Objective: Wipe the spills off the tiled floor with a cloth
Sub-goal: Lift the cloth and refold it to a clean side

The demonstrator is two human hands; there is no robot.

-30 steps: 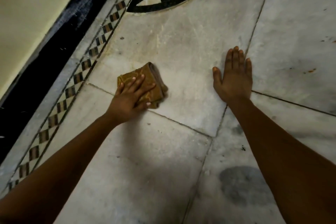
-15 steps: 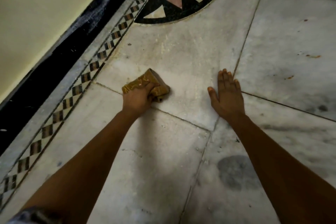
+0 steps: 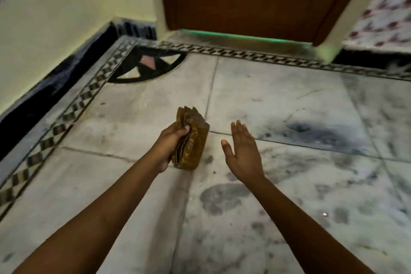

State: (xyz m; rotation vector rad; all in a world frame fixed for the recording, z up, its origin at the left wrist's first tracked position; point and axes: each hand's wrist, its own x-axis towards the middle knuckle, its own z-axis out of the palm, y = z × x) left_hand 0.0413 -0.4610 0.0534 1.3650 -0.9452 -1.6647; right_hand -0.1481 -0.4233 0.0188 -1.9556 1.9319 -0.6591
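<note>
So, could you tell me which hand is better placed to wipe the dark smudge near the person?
Probably the left hand: it already grips the folded cloth. The right hand is open and empty, though the dark smudge lies nearer its side.

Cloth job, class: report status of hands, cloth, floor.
Left hand gripping folded brown cloth. Right hand open, empty. Dark smudges on marble floor. Nothing in the way.
</note>
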